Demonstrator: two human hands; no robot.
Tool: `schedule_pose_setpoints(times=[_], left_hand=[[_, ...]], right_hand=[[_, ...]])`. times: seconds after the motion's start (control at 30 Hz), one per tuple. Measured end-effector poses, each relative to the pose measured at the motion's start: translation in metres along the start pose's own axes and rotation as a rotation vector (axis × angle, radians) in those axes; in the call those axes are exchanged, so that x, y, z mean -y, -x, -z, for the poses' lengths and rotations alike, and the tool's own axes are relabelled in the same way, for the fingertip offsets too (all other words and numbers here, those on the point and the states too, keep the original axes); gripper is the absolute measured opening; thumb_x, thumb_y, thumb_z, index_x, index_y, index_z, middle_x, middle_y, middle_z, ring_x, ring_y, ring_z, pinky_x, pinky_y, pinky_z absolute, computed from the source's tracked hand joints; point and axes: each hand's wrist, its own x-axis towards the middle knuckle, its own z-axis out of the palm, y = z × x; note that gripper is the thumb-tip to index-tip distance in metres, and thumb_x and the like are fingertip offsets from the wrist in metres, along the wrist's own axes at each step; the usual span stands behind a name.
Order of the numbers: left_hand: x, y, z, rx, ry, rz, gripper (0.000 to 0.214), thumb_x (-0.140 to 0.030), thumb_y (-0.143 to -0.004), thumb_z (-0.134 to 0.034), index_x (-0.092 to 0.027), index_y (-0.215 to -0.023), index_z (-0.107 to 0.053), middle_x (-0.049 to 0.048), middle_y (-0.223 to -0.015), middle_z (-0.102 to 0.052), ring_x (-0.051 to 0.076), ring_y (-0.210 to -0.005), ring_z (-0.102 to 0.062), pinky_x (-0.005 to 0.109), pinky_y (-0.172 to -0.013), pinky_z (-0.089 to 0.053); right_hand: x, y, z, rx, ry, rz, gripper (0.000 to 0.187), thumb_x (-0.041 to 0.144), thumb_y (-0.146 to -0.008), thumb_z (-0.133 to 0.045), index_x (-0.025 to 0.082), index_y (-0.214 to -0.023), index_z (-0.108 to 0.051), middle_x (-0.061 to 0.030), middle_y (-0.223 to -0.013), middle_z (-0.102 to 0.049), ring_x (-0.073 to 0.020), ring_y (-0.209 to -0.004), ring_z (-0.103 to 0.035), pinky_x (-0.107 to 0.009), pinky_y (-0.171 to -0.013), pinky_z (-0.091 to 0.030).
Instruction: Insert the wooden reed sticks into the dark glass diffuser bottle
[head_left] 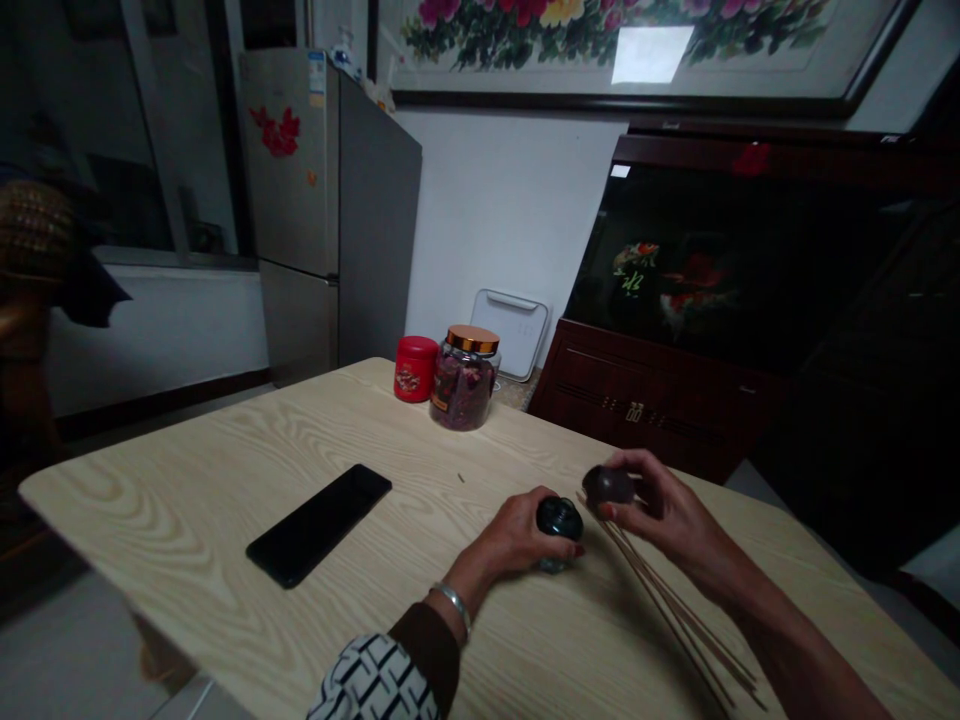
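My left hand [517, 535] is wrapped round a small dark round bottle [559, 519] that stands on the light wooden table [225, 530]. Just to its right, my right hand [660, 510] pinches a small dark rounded cap [609, 485] a little above the table. A bundle of thin wooden sticks [667, 600] lies on the table under my right hand and runs toward the near right corner. A silver bracelet [454, 603] is on my left wrist.
A black phone [320, 523] lies flat left of my hands. A red tin [415, 368] and a glass jar [465, 378] with a copper lid stand at the table's far edge. Beyond are a grey fridge [330, 210], a white scale [513, 332] and a dark fish tank [720, 265].
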Motion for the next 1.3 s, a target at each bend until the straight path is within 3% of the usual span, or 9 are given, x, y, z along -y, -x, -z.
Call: schedule_pose_setpoints(times=[0.2, 0.37, 0.47, 0.57, 0.73, 0.83, 1.0, 1.1, 1.3], left_hand=[[0.001, -0.001, -0.002, -0.006, 0.018, 0.006, 0.063, -0.045, -0.057, -0.085, -0.016, -0.109, -0.065, 0.0057, -0.093, -0.069, 0.021, -0.085, -0.062, 0.027, -0.072, -0.048], [-0.001, -0.001, -0.003, 0.004, 0.049, -0.011, 0.06, -0.042, -0.058, -0.085, -0.015, -0.107, -0.065, 0.0047, -0.091, -0.069, 0.02, -0.084, -0.062, 0.026, -0.071, -0.047], [-0.002, -0.002, -0.003, 0.009, 0.056, -0.013, 0.059, -0.041, -0.059, -0.085, -0.015, -0.108, -0.065, 0.0048, -0.092, -0.069, 0.02, -0.083, -0.061, 0.026, -0.072, -0.047], [-0.003, -0.002, -0.003, 0.023, 0.075, 0.0, 0.06, -0.041, -0.059, -0.085, -0.014, -0.109, -0.065, 0.0058, -0.093, -0.069, 0.02, -0.085, -0.062, 0.027, -0.072, -0.048], [-0.003, -0.002, -0.003, 0.026, 0.112, 0.024, 0.06, -0.039, -0.058, -0.086, -0.015, -0.109, -0.065, 0.0066, -0.094, -0.069, 0.021, -0.086, -0.063, 0.029, -0.074, -0.049], [-0.002, -0.002, -0.004, 0.023, 0.102, 0.019, 0.061, -0.039, -0.058, -0.086, -0.016, -0.11, -0.064, 0.0066, -0.094, -0.069, 0.022, -0.086, -0.063, 0.03, -0.075, -0.05], [-0.001, -0.002, -0.004, 0.01, 0.063, -0.005, 0.06, -0.041, -0.058, -0.085, -0.015, -0.108, -0.065, 0.0072, -0.094, -0.069, 0.022, -0.086, -0.063, 0.03, -0.075, -0.05], [-0.003, -0.001, -0.002, 0.008, 0.046, -0.013, 0.061, -0.043, -0.059, -0.085, -0.015, -0.109, -0.065, 0.007, -0.095, -0.069, 0.022, -0.088, -0.063, 0.029, -0.075, -0.05], [-0.001, -0.001, -0.002, 0.017, 0.04, 0.011, 0.062, -0.045, -0.057, -0.086, -0.016, -0.108, -0.065, 0.0064, -0.095, -0.069, 0.022, -0.088, -0.063, 0.028, -0.074, -0.049]], right_hand=[[-0.08, 0.082, -0.066, -0.124, -0.11, -0.059, 0.031, 0.028, -0.075, -0.068, 0.025, -0.088, -0.04, -0.0053, -0.108, -0.059, -0.0214, -0.105, -0.061, -0.032, -0.088, -0.048], [-0.079, 0.1, -0.092, -0.128, 0.132, -0.024, 0.031, 0.016, -0.068, -0.066, 0.024, -0.086, -0.042, -0.0027, -0.101, -0.06, -0.0175, -0.091, -0.06, -0.027, -0.081, -0.047], [-0.075, 0.097, -0.08, -0.114, 0.181, -0.02, 0.032, 0.021, -0.07, -0.069, 0.024, -0.091, -0.046, -0.0032, -0.103, -0.06, -0.0187, -0.094, -0.059, -0.028, -0.083, -0.046], [-0.083, 0.087, -0.046, -0.198, 0.298, -0.133, 0.021, 0.034, -0.086, -0.056, 0.024, -0.102, -0.05, -0.0028, -0.092, -0.061, -0.0189, -0.084, -0.06, -0.029, -0.078, -0.046], [-0.11, 0.063, 0.006, -0.088, 0.816, -0.262, 0.009, 0.027, -0.086, -0.049, 0.022, -0.086, -0.056, -0.007, -0.088, -0.065, -0.0215, -0.077, -0.061, -0.031, -0.068, -0.04], [-0.122, 0.053, 0.011, -0.005, 0.976, -0.306, 0.013, 0.021, -0.085, -0.047, 0.019, -0.084, -0.06, -0.0106, -0.086, -0.068, -0.0231, -0.077, -0.063, -0.031, -0.066, -0.037], [-0.124, 0.037, 0.01, 0.005, 0.962, -0.357, 0.01, 0.018, -0.077, -0.054, 0.018, -0.074, -0.064, -0.0116, -0.078, -0.069, -0.0221, -0.07, -0.062, -0.03, -0.06, -0.034], [-0.112, 0.024, 0.02, -0.069, 0.765, -0.312, 0.012, 0.023, -0.078, -0.054, 0.019, -0.069, -0.062, -0.0061, -0.07, -0.066, -0.0184, -0.064, -0.059, -0.029, -0.057, -0.037], [-0.053, -0.004, 0.021, -0.632, -0.385, -0.055, 0.023, 0.04, -0.075, -0.07, 0.018, -0.08, -0.062, 0.0008, -0.063, -0.061, -0.0127, -0.054, -0.054, -0.022, -0.047, -0.04]])
